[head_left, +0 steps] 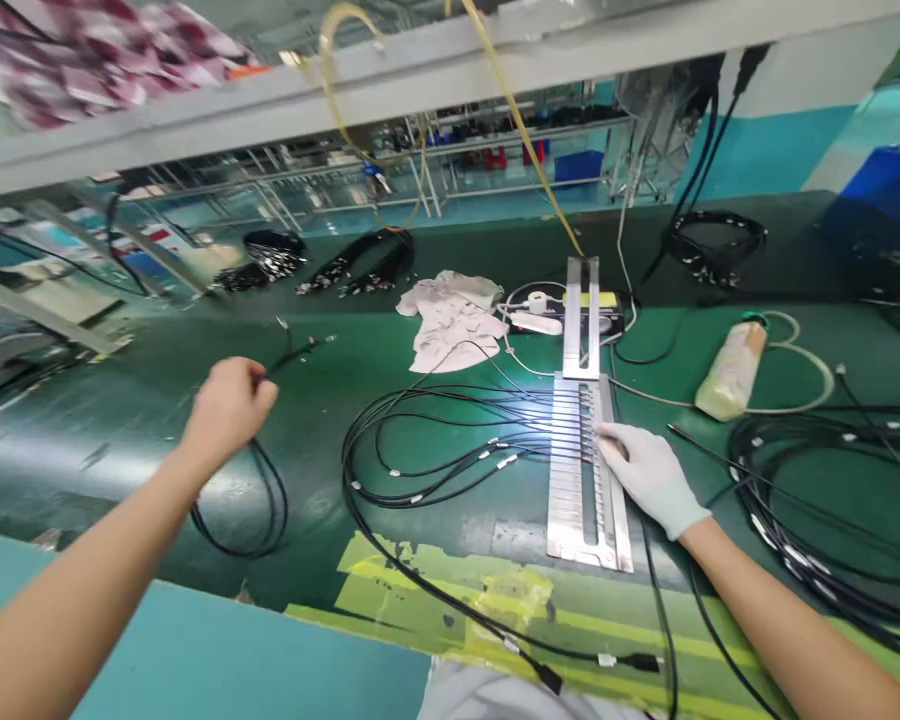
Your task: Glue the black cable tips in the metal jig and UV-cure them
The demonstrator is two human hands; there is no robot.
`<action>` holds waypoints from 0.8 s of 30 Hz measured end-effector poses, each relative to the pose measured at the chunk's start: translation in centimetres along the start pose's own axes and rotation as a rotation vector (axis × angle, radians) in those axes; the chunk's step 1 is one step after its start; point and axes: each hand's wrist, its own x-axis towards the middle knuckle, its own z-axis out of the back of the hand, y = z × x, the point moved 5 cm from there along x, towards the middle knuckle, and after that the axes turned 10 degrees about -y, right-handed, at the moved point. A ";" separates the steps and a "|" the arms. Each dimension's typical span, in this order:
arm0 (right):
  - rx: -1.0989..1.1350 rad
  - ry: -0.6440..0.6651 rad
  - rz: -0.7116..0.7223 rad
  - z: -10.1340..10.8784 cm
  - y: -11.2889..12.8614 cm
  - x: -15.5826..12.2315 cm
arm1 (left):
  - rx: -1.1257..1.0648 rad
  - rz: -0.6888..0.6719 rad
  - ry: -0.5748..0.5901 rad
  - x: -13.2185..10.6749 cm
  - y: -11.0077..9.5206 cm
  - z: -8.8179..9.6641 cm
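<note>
— How do our fingers stand?

— On our gloved right hand (649,475) the tips are drawn close together, touching the slotted edge of the metal fixture (566,510); whether they pinch a cable end, we cannot tell. Our bare left hand (229,405) is curled around a black cable (240,553), whose loop shows below those fingers, on our side.

— And right beside the gloved tips?

— A row of thin black cables (351,460) crosses the fixture to their left, then sweeps round in a wide bend between our two hands.

— So how do we handle this well?

— We'd best use the gloved tips lightly, on one slot at a time, so the neighbouring cables don't lift. We'd also give the left hand's cable some slack, since its loop could snag that bend.

— Anything farther out to mind?

— Past the gloved fingers and to their left lies a crumpled cloth (454,320); to their right, a coil of cables (799,562) shares our table (135,400).
</note>
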 end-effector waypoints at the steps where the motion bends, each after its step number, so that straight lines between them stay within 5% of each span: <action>1: -0.001 0.004 -0.013 0.0 0.0 0.0 | 0.003 -0.014 -0.010 0.1 0.1 1.2; 4: 0.004 0.004 -0.027 0.1 0.0 0.0 | -0.014 -0.216 -0.115 -1.1 -3.6 5.3; 7: 0.025 -0.010 -0.035 0.4 0.1 0.0 | -0.187 -0.497 -0.046 -5.0 -11.4 6.2; 9: 0.044 -0.026 -0.051 0.6 0.1 -0.1 | -0.334 -0.754 0.182 -8.9 -17.1 4.3; 12: 0.072 -0.047 -0.082 1.0 -0.2 -0.1 | -0.475 -0.872 0.672 -13.8 -22.3 0.1; 16: 0.096 -0.051 -0.110 1.0 -0.7 -0.1 | -0.658 -0.733 0.899 -14.4 -24.1 -1.8; 21: 0.120 -0.046 -0.112 0.8 -0.8 0.1 | -0.832 -0.467 0.799 -11.8 -23.6 -2.1; 24: 0.125 -0.047 -0.104 0.7 -0.9 0.1 | -0.783 -0.515 0.717 -12.5 -23.5 -3.9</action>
